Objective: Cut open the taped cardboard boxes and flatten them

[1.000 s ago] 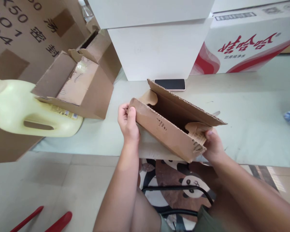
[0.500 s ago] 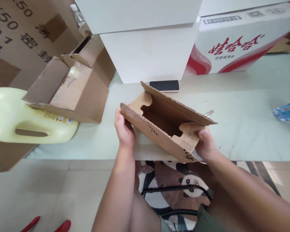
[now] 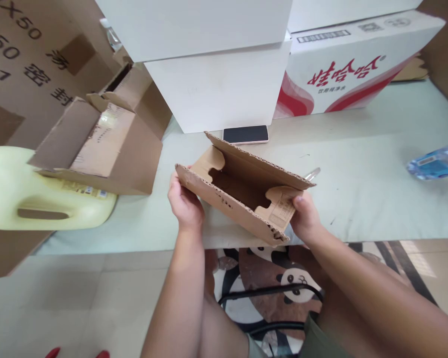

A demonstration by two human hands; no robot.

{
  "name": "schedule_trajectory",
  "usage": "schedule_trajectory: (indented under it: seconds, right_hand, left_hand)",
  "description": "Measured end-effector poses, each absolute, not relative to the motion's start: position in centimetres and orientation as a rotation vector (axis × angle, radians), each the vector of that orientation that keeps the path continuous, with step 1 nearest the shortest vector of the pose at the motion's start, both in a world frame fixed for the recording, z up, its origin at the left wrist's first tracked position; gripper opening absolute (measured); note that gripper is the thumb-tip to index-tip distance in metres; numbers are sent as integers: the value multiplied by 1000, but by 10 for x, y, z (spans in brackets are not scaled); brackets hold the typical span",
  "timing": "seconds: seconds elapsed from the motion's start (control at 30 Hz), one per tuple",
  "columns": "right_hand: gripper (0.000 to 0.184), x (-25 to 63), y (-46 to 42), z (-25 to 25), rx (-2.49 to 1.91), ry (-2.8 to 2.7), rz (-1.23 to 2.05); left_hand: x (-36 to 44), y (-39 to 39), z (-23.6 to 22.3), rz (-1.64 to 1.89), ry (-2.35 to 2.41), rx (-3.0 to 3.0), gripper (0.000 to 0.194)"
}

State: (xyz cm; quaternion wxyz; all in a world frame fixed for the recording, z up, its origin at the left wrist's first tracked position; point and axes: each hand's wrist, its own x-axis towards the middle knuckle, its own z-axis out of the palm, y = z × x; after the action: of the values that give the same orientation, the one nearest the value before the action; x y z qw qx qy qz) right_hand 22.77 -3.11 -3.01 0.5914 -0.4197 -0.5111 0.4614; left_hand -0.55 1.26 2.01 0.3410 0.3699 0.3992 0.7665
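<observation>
A brown cardboard box [image 3: 227, 204], its top flaps standing up, is tilted near the front edge of the cloth-covered table [image 3: 358, 199]. Its inside is dark, and I see nothing in it. At its left end, my left hand [image 3: 186, 201] is closed on the box, with most fingers hidden behind the wall. The thumb of my right hand [image 3: 304, 214] presses the small right end flap, the other fingers hidden below. Just past the right corner, a shiny clear object [image 3: 312, 174] lies partly hidden by the box.
A phone [image 3: 245, 134] lies before white cartons [image 3: 216, 89]. Further right stand a red-and-white carton [image 3: 336, 74] and a blue-labelled bottle [image 3: 436, 161]. On the left are opened cardboard boxes [image 3: 134, 159], a pale yellow jug [image 3: 85, 209] and a large printed carton [image 3: 74, 30].
The whole view has shifted slightly, with most things appearing further left. My hands keep the same hold on the box, which looks nearly unchanged in tilt.
</observation>
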Motion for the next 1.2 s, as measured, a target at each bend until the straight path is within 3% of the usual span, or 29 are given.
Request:
schedule_trajectory:
  seconds: [1.2]
  right_hand:
    - [52,227,-31,-30,-957,-1199,1081]
  left_hand:
    - [-4,13,22,1995,1042,926,33]
